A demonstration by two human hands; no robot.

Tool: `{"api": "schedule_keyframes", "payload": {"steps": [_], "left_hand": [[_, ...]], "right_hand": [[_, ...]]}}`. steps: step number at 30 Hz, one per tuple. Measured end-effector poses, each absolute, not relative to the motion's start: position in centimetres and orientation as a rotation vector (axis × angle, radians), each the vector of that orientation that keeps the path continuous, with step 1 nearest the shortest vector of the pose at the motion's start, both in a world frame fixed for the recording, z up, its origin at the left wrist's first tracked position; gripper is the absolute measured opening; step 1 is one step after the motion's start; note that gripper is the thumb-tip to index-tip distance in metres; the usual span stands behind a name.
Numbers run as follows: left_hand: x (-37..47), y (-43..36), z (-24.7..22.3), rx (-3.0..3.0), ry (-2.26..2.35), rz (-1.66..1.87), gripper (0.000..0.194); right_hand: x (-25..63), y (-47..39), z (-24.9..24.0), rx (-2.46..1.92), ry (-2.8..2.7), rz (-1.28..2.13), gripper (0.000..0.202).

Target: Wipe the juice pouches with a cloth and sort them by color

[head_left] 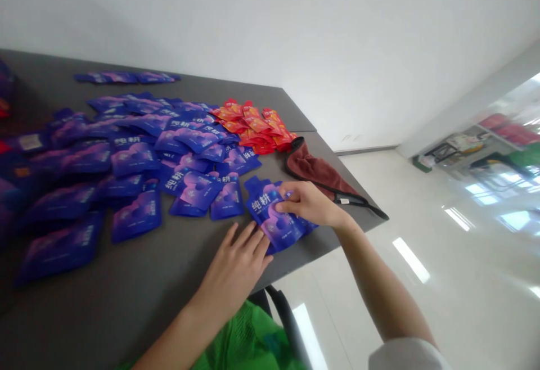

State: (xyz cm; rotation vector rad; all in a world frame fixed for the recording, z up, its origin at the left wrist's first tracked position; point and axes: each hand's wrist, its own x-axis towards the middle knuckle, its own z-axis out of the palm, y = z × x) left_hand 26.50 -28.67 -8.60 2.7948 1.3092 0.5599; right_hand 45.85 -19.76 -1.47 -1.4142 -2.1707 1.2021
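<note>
My right hand (307, 201) pinches the right edge of a blue-purple pouch (274, 219) with white lettering, thumb on its face. Further blue pouches lie partly hidden beneath and beside that one, near the table's front edge. At its lower left edge rests my left hand (241, 255), palm down with fingers stretched out. A large heap of similar blue pouches (198, 136) spreads over the table to the left and behind. Against the heap's right end lies a pile of red-orange pouches (255, 125).
A brown cloth with black edging (323, 172) lies on the grey table (177, 280) near its right edge. Along the back is a row of blue pouches (126, 77). A white wall (202, 21) stands behind; shelving (468, 145) is far right.
</note>
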Motion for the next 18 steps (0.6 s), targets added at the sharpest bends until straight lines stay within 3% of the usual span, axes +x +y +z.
{"api": "schedule_keyframes", "payload": {"steps": [5, 8, 11, 15, 18], "left_hand": [[24.6, -29.3, -8.4, 2.772, 1.311, 0.831, 0.027], [24.4, -29.2, -7.5, 2.752, 1.307, 0.97, 0.023], [25.6, -28.4, -6.9, 2.81, 1.324, 0.89, 0.028], [27.7, -27.2, -7.3, 2.794, 1.455, 0.575, 0.037], [28.8, -27.3, -7.6, 2.794, 1.404, 0.476, 0.036]], "right_hand": [[43.9, -19.3, -2.9, -1.631, -2.376, 0.828, 0.02], [42.9, -20.2, -2.9, -1.797, -2.509, 0.309, 0.03], [43.0, -21.1, -2.4, -1.923, -2.495, -0.053, 0.038], [45.5, -22.1, -1.7, -1.825, -2.437, 0.055, 0.034], [47.6, -23.0, -2.3, -1.605, -2.547, 0.268, 0.05]]}}
